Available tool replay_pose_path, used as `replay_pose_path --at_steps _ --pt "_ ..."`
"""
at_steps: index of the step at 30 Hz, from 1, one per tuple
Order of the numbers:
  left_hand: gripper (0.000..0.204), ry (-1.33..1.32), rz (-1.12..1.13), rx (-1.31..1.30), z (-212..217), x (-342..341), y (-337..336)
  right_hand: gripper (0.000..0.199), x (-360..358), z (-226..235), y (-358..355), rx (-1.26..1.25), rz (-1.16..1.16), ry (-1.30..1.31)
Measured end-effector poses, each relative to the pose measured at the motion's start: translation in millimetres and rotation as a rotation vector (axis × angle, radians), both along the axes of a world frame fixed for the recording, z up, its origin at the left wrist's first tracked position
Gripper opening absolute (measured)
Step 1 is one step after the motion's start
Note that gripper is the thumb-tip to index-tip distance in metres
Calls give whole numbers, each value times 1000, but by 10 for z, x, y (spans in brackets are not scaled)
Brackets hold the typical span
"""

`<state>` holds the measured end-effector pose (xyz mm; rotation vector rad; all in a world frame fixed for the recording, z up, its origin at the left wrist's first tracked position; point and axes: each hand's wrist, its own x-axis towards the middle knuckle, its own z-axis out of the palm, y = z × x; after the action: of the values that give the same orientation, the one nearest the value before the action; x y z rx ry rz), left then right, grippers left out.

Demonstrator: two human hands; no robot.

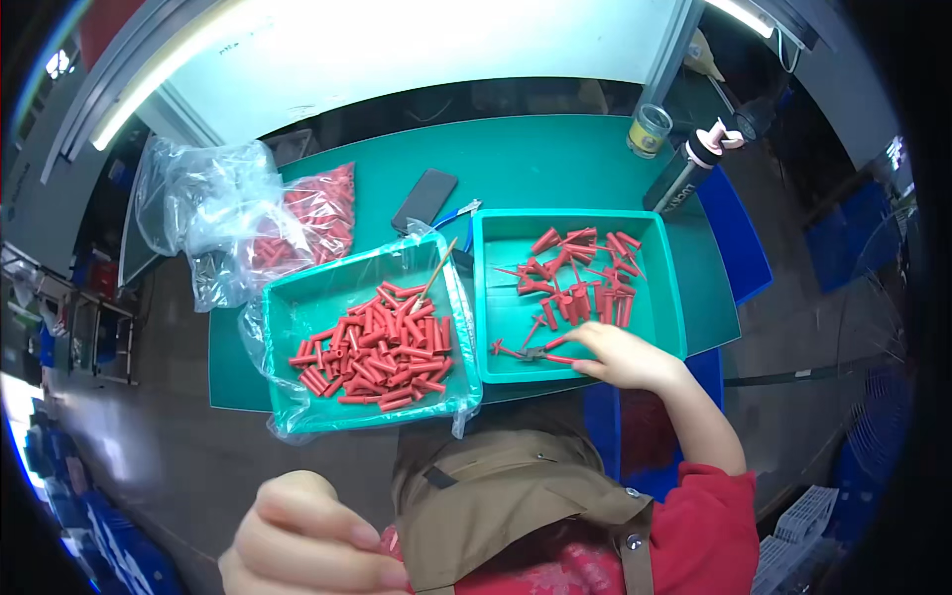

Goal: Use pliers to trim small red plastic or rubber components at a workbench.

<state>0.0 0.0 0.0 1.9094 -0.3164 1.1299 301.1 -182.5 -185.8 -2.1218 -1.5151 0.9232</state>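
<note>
My right hand (620, 357) is at the near edge of the right green tray (677, 297), fingers around the red handles of a small pair of pliers (535, 353). The jaws point left, close to a thin red piece (499, 347). Several red flared plastic parts (565, 283), some with thin spikes, lie loose farther back in this tray. Close to the camera at the lower left, my left hand (307, 540) is raised with its fingers curled closed; anything inside them is hidden. The left green tray (297, 407), lined with clear plastic, holds a heap of red tubes (382, 347).
A thin brown stick (438, 270) leans in the left tray. Behind are clear plastic bags (213, 213) with red parts, a dark phone (424, 198) and a blue-handled tool (456, 213). A jar (649, 131) and bottle (684, 169) stand at the back right of the green table (555, 159).
</note>
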Motion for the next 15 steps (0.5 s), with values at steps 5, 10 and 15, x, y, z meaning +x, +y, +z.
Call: replay_pose_path --at_steps 5,10,15 --pt "11 9 115 -231 176 327 -394 53 142 -188 44 -140 55 7" --pt "15 -188 70 -54 134 503 -211 59 176 -350 212 -276 -39 146" --pt "14 -534 -211 47 22 634 16 52 132 -333 317 -303 -8 40"
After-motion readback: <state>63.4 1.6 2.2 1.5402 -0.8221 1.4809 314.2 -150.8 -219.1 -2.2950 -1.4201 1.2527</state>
